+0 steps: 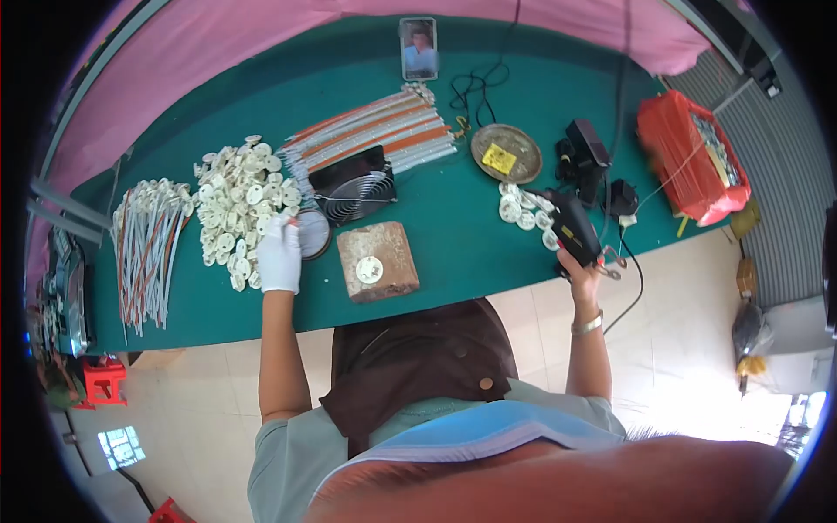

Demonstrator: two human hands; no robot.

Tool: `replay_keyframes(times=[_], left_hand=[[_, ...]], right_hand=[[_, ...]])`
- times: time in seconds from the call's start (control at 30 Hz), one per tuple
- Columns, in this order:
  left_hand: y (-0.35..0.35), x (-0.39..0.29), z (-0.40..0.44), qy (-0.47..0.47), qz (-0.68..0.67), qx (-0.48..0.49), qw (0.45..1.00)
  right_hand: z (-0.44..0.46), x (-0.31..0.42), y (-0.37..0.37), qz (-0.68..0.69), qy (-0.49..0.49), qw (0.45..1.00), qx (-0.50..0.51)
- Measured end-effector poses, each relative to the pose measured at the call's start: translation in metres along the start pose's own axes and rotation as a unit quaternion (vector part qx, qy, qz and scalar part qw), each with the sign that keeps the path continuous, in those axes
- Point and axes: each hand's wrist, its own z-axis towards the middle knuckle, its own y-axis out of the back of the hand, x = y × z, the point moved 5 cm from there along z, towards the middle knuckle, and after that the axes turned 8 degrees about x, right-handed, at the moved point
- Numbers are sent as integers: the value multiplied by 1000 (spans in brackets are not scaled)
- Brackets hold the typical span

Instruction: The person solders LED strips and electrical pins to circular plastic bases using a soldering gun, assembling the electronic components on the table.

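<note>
My left hand (281, 255), in a white glove, is by the right edge of a pile of white discs (235, 205), beside a round shallow dish (313, 234). Its fingertips are bent together, and what they hold, if anything, is too small to make out. My right hand (581, 272) is wrapped round a black corded tool (575, 228), near a few white discs (525, 218). Between the hands a single white disc (370, 269) lies on a brown block (390, 251). Behind the block is a black fan (356, 186) with a wire grille.
Bundled strips (153, 253) lie at the left, more strips (384, 131) at the back. A round plate (526, 162) with a yellow pad, black adapters (587, 150), cables and a red-lined box (689, 148) stand at the right. A phone (418, 50) is at the back.
</note>
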Motion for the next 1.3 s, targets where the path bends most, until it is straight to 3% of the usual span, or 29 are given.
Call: replay_keyframes(times=[0.03,0.13,0.17,0.27,0.3,0.4,0.63,0.77,0.87,0.97,1.07,1.23,1.3], left_hand=[[3,0,1,-14,25,-15,999],[5,18,-3,-9,-69,-18,997],[2,30,-6,41,-142,-8,989],[11,20,-9,2,-95,-9,995],[10,19,-12,23,-190,-8,981],[14,16,-20,69,-304,-20,950],[23,-30,-47,0,-446,-70,892],[14,-33,-60,22,-390,-63,918],[10,-41,-59,116,-452,-22,884],[7,-43,-62,95,-489,13,867],[4,-50,-64,49,-417,10,907],[-13,-76,-76,164,-431,65,885],[-19,-76,-78,82,-371,87,921]], right_hand=[[1,-3,-1,-1,-19,1000,2],[1,-10,-8,55,-58,997,7],[-1,-11,-12,84,-67,994,9],[0,-6,-25,87,-57,995,13],[-1,-3,-29,99,-62,993,23],[0,-1,-46,150,-36,987,53],[-20,-23,-94,147,-103,973,143],[-25,-18,-104,127,-93,975,156],[-32,-16,-112,115,-153,969,153],[-40,-5,-124,129,-152,970,141],[-49,-4,-132,144,-133,969,147],[-64,2,-153,170,-193,941,220],[-73,-9,-156,142,-211,936,243]])
